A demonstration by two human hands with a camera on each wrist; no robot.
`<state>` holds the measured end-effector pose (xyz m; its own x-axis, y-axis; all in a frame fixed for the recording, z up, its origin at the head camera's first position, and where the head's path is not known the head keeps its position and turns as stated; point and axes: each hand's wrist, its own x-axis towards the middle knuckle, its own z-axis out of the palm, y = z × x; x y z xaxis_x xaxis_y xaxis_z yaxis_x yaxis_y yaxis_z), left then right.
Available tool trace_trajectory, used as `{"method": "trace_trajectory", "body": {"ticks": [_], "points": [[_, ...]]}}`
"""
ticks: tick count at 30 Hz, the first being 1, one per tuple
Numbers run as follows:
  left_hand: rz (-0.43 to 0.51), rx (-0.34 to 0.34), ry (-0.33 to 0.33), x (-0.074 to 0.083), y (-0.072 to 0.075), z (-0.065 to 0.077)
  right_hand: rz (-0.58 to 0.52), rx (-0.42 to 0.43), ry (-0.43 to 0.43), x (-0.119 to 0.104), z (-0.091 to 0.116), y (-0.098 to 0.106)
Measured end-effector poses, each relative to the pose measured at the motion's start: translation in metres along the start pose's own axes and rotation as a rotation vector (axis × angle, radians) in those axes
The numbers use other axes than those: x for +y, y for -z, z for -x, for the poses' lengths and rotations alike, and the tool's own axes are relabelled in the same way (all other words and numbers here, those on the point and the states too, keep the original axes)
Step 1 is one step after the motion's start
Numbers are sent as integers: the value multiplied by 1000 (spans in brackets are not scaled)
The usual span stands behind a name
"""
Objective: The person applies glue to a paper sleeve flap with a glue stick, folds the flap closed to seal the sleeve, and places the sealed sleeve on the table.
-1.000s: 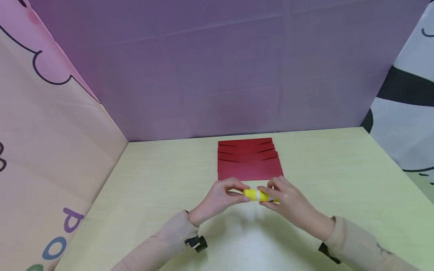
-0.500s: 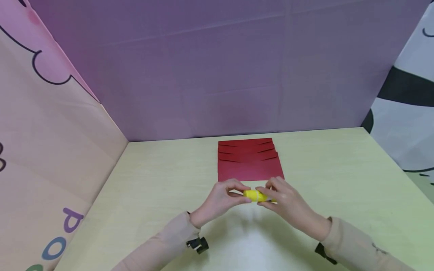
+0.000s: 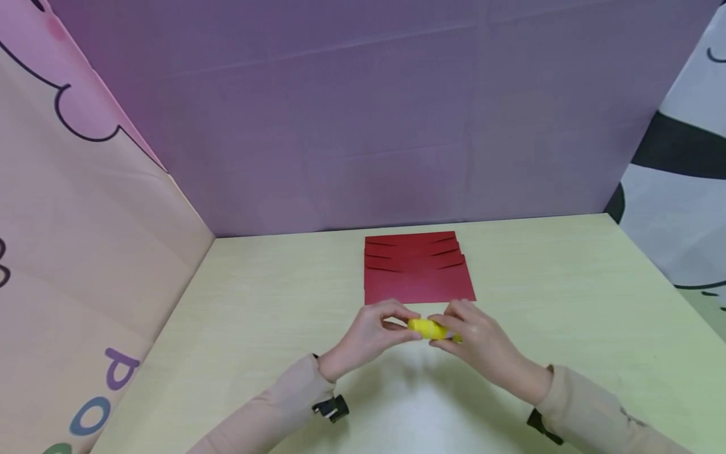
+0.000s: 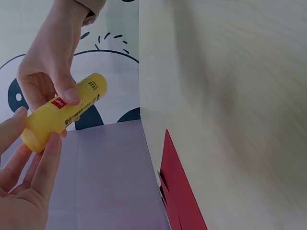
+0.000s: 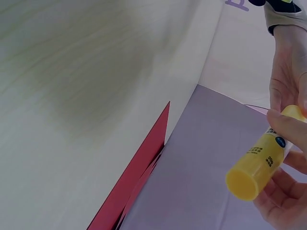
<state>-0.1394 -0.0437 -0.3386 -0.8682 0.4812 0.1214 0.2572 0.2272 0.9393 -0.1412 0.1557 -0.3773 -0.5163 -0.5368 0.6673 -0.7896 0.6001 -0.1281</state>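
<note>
A yellow glue stick (image 3: 426,328) is held level above the table between my two hands. My left hand (image 3: 374,331) pinches its capped left end between thumb and fingertips. Around the body, my right hand (image 3: 479,334) grips with thumb and fingers, covering part of the label. In the left wrist view the glue stick (image 4: 86,98) shows a small red label and dark print. Its round yellow end faces the right wrist camera, with more print along the side of the glue stick (image 5: 259,165). Only a thin pale line shows between cap and body in the head view.
Overlapping red paper pieces (image 3: 420,287) with slanted dark edges lie just beyond the hands. The pale wooden table (image 3: 272,296) meets a purple backdrop (image 3: 340,126) behind, with printed panels at left and right. Dark wrist devices (image 3: 331,408) sit under the sleeves.
The white band between the glue stick's cap and body has narrowed to a thin line. My right hand has shifted slightly left, nearer my left hand; the red paper pieces have stayed put.
</note>
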Motion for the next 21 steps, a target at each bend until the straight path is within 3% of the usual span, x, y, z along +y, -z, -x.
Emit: {"method": "trace_trajectory", "body": {"ticks": [2, 11, 15, 21], "points": [[-16, -1, -21, 0, 0, 0, -7, 2, -7, 0, 1, -1], [-119, -4, -102, -29, 0, -6, -70, -44, -70, 0, 2, -5], [-164, -24, -127, -32, 6, -5, -151, -106, -162, -1, 3, -5], [-304, -59, -145, -34, 16, -3, -339, -227, -349, 0, 5, -5]]}}
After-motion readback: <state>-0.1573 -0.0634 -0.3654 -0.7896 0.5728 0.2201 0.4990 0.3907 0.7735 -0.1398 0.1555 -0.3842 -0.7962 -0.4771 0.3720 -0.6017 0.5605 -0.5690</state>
